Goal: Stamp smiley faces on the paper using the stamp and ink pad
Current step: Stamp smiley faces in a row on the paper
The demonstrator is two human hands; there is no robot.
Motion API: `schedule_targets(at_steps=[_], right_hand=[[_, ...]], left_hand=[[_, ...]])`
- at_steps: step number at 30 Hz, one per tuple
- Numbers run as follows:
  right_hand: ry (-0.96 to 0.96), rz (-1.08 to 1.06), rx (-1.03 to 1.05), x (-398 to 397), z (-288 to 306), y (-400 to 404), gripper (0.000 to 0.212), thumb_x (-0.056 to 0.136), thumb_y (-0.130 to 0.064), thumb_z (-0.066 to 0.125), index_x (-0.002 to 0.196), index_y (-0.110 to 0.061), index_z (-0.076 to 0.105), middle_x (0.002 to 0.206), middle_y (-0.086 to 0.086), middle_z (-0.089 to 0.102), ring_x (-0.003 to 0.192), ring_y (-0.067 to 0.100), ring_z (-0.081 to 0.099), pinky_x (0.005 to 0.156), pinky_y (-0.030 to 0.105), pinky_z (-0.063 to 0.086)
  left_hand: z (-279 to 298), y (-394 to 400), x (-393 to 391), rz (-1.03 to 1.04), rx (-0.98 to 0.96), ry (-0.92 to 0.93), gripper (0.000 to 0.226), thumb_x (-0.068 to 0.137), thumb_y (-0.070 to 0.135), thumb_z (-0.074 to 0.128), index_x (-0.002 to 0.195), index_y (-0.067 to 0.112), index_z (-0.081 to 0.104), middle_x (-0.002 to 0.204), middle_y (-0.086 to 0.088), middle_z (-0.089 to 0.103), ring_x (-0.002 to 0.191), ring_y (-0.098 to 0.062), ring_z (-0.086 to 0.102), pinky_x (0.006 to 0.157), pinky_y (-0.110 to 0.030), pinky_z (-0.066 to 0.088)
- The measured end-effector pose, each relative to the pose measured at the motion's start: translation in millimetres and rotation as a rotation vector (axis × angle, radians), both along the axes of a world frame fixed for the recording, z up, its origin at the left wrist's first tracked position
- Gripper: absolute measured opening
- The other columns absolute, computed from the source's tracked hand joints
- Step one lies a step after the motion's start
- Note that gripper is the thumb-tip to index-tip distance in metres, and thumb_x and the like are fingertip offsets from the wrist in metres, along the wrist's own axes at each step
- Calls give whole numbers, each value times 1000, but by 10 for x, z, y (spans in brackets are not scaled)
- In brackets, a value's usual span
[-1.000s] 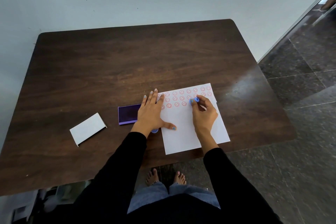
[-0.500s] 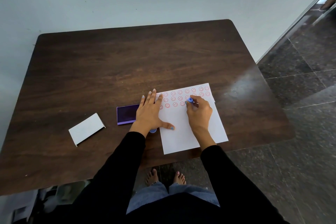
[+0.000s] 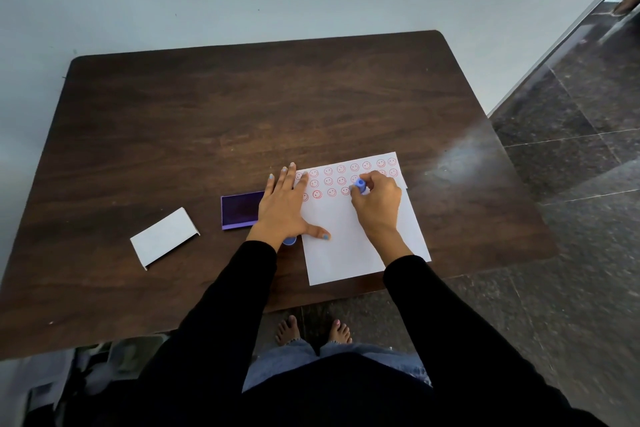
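Note:
A white sheet of paper (image 3: 349, 246) lies near the table's front edge, with rows of red smiley faces across its top. My right hand (image 3: 377, 204) pinches a small blue stamp (image 3: 360, 186) and holds it upright on the paper at the third row. My left hand (image 3: 285, 208) lies flat with fingers spread, pressing the paper's left edge. The purple ink pad (image 3: 240, 210) sits open just left of that hand, partly hidden by it.
A small blue cap (image 3: 288, 241) peeks out under my left wrist. A white card box (image 3: 164, 237) lies further left on the dark wooden table (image 3: 242, 107). A wall rises behind the table; tiled floor to the right.
My right hand has moved the stamp leftward along the third row of smileys. My left hand has stayed flat on the paper.

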State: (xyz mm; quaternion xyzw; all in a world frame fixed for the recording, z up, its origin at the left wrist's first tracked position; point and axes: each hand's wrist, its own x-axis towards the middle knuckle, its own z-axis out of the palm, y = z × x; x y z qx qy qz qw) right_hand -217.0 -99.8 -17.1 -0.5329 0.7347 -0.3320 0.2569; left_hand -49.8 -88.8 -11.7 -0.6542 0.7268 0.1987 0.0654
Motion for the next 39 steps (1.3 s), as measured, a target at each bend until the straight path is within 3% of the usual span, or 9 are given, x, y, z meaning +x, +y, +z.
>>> schedule_targets(at_steps=[5, 9, 12, 17, 27, 32, 34, 36, 39], right_hand=[[-77, -49, 30, -48, 32, -28, 20, 75, -17, 76, 90, -7, 69, 89, 10, 73, 73, 17, 64, 69, 26, 53], [34, 40, 20, -21, 36, -1, 22, 79, -18, 72, 96, -6, 66, 96, 10, 71, 79, 15, 60, 68, 16, 43], [-4, -38, 41, -1, 45, -12, 19, 78, -18, 74, 93, -8, 66, 93, 9, 72, 68, 10, 56, 58, 7, 34], [75, 17, 19, 35, 44, -2, 20, 80, -13, 70, 97, -5, 64, 99, 13, 69, 84, 22, 63, 73, 27, 50], [37, -14, 16, 10, 65, -14, 17, 78, -12, 72, 91, -3, 65, 92, 14, 70, 74, 18, 59, 66, 22, 44], [73, 24, 43, 25, 120, -25, 15, 79, -11, 68, 90, -2, 62, 91, 12, 67, 79, 22, 60, 66, 23, 45], [-40, -99, 18, 0, 197, -57, 13, 77, -14, 70, 84, -6, 63, 82, 5, 66, 67, 14, 54, 56, 6, 36], [-321, -329, -51, -52, 328, -95, 13, 73, -17, 74, 81, -10, 65, 77, 3, 67, 59, 4, 53, 57, 0, 39], [-767, -545, -96, -161, 549, -186, 17, 68, -16, 78, 77, -14, 64, 71, 3, 68, 56, 6, 56, 61, 17, 48]], left_hand=[[-7, -2, 3, 2, -6, 7, 129, 55, 78, 64, 150, 20, -1, 160, -7, -12, 147, -26, -11, 114, -41, -13], [-20, -7, 1, 5, 0, 9, 130, 54, 78, 65, 150, 20, -2, 160, -6, -12, 147, -25, -11, 115, -42, -12], [-24, -8, -5, 9, -1, 4, 130, 54, 78, 65, 150, 21, -1, 160, -6, -11, 147, -25, -11, 114, -42, -12], [-42, -20, 5, 3, -3, -5, 130, 54, 79, 64, 150, 21, -2, 160, -6, -11, 147, -26, -10, 114, -43, -12], [-76, -23, 16, 6, -15, 9, 131, 52, 80, 64, 150, 21, 0, 160, -6, -10, 147, -26, -10, 113, -43, -13], [-37, -24, 15, 6, -1, 5, 131, 53, 80, 63, 150, 20, -1, 160, -7, -10, 147, -26, -10, 114, -44, -12], [-24, -33, 20, -2, 6, 7, 131, 53, 81, 63, 150, 20, 0, 160, -8, -9, 147, -27, -9, 114, -44, -12], [-13, -37, 24, -12, 0, 2, 132, 52, 83, 61, 150, 19, 0, 160, -9, -8, 147, -28, -8, 114, -45, -13], [4, -26, 22, -11, -22, 9, 133, 51, 84, 60, 149, 18, -1, 160, -9, -6, 147, -28, -7, 113, -45, -15]])
